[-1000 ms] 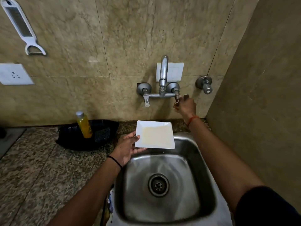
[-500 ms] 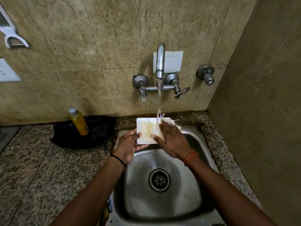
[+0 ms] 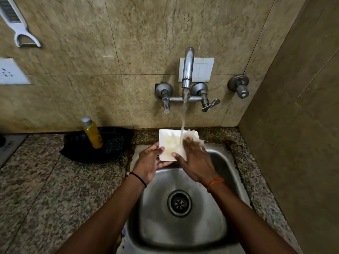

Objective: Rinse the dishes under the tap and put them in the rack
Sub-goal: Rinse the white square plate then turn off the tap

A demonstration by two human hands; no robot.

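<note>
Left hand [image 3: 149, 162] grip holding square plate [image 3: 167, 143], right hand [image 3: 197, 160] flat on it, tap [image 3: 188, 68] running, yellow bottle [image 3: 92, 133] beside sink [image 3: 236, 173]

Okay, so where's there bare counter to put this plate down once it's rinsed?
The widest bare patch is the granite counter left of the sink, in front of the black tray holding the yellow bottle. A narrower strip runs right of the sink along the side wall. The back ledge under the tap is tight. No rack is in view.
</note>
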